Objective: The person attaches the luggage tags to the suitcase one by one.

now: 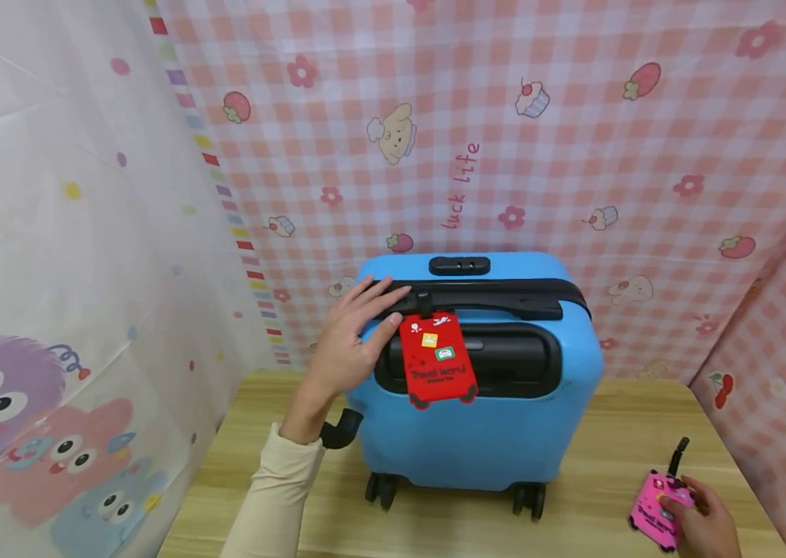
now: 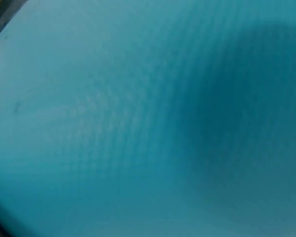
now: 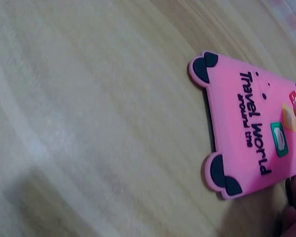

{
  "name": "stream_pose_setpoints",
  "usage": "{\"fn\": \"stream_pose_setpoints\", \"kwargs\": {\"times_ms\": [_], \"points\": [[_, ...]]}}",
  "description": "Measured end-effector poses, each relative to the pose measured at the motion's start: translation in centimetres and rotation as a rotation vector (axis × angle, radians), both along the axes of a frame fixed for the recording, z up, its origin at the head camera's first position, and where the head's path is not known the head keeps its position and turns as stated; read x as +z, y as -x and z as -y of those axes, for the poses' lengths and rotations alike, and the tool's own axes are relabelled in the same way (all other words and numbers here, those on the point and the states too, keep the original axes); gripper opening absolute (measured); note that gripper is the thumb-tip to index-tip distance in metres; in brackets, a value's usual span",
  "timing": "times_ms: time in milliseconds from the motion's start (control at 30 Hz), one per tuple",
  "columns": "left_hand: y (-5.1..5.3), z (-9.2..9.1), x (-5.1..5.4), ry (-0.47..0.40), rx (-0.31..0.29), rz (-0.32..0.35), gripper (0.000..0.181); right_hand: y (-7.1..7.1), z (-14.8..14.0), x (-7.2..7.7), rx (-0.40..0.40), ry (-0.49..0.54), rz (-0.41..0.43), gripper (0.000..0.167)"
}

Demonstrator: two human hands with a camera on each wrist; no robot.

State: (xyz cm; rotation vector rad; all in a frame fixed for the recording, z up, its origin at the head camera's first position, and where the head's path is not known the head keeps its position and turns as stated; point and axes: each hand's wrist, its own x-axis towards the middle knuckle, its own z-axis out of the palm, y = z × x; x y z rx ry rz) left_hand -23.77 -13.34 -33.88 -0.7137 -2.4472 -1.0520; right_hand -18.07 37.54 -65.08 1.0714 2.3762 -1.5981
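Fingers (image 1: pixel 387 300) extended, your left hand (image 1: pixel 351 341) is resting on the blue suitcase (image 1: pixel 463 446) beside a red tag (image 1: pixel 438 378) hanging from its black handle (image 1: pixel 532 306); farther right, a pink tag (image 1: pixel 651 511) (also reading "Travel World") is being pinched by your right hand (image 1: pixel 710 523) over the wooden table (image 1: pixel 630 426).

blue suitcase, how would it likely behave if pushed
The blue suitcase would probably roll readily, since it stands on small black wheels. Its smoothly curved shell holds a crisp shape, suggesting stiffness rather than flop. Standing upright, it might tip if pushed near the top.
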Motion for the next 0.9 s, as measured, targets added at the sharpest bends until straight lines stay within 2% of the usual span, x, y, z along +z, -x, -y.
{"fn": "stream_pose_setpoints", "kwargs": {"times_ms": [333,633,900], "points": [[0.2,-0.1,-0.1,-0.001,-0.003,-0.016,0.041,0.3,0.1,0.0,0.004,-0.022,0.023,0.070],[0.2,-0.1,-0.1,-0.004,0.003,-0.011,0.041,0.2,0.5,0.8,0.015,-0.067,-0.003,0.060],[0.0,0.0,-0.1,-0.003,0.010,0.009,0.041,0.3,1.0,0.8,-0.029,-0.085,-0.039,0.044]]}}
